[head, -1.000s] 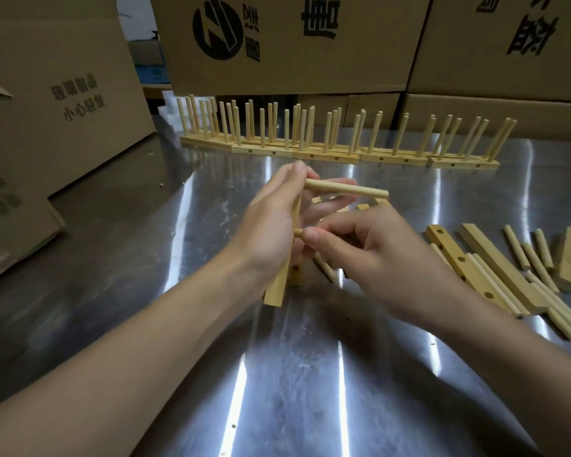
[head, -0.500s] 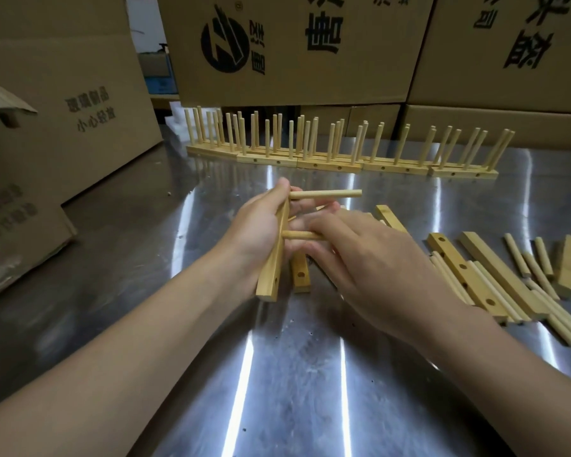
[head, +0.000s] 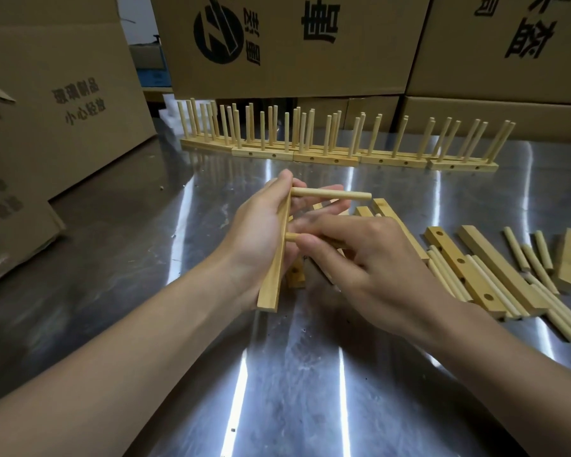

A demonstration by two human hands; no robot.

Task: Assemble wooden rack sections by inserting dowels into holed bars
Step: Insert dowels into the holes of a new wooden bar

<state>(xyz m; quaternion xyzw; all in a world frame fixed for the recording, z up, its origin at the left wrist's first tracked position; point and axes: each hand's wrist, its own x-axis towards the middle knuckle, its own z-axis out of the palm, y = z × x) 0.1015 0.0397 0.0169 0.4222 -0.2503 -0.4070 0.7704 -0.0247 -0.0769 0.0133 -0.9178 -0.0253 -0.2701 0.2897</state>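
The holed bar is held near upright in the left hand, whose fingers curl round it. One dowel juts rightward from its top. The right hand pinches a second dowel at the bar's middle. Loose bars lie right of that hand, and finished sections stand beyond both.

Assembly workshop, stacked cartons (printed), steel bench

printed cardboard boxes wall in a shiny steel table streaked with glare.
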